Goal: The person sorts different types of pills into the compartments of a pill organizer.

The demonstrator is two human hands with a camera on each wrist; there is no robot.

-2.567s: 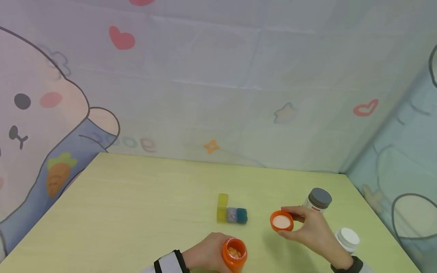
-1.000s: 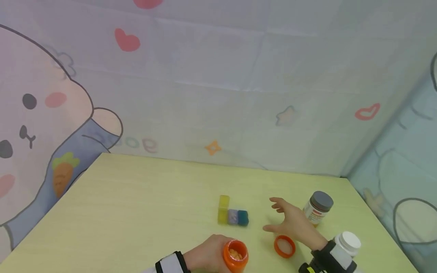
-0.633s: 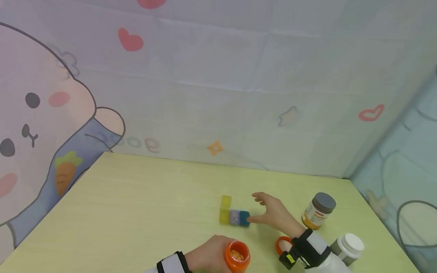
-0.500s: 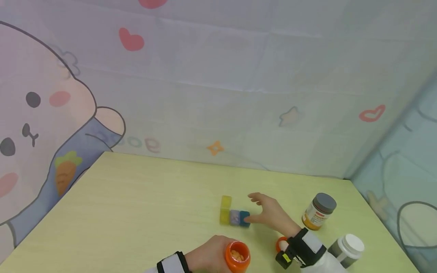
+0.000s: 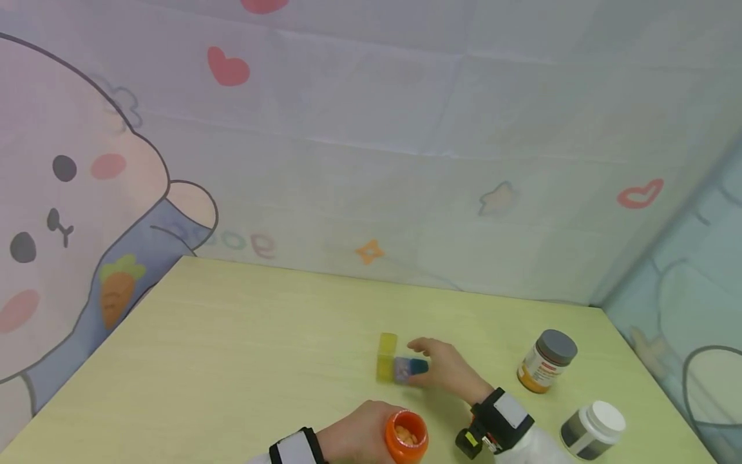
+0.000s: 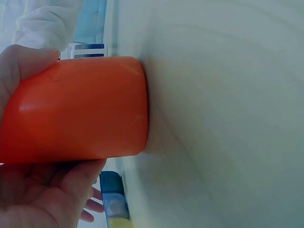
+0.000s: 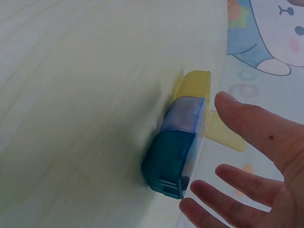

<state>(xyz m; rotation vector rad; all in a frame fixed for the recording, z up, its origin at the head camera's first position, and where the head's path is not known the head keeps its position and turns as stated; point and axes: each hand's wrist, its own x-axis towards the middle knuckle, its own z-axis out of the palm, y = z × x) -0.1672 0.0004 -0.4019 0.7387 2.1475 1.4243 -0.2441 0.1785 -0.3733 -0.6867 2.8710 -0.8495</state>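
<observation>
My left hand (image 5: 362, 432) grips an uncapped orange pill bottle (image 6: 85, 111), held upright with its base at the table. Small yellowish tablets (image 5: 407, 435) show inside its mouth. Ahead of it lies a small pill organizer (image 7: 164, 159) with yellow, lilac and teal compartments; its yellow lid (image 7: 225, 130) is flipped back. Over the teal end reaches my right hand (image 5: 447, 370), fingers spread and nothing in them. In the head view its thumb overlaps the lilac and teal compartments. The bottle's orange cap is almost wholly hidden behind my right wrist.
On the right side of the table (image 5: 243, 341) stand a grey-lidded jar (image 5: 542, 367) with an orange base and, nearer me, a white-capped bottle (image 5: 594, 428). A printed cloth backdrop (image 5: 348, 129) rises behind the table's far edge.
My right hand has set the orange cap down on the table, let go, and moved left to the pill organizer. The left hand keeps holding the pill bottle in about the same place.
</observation>
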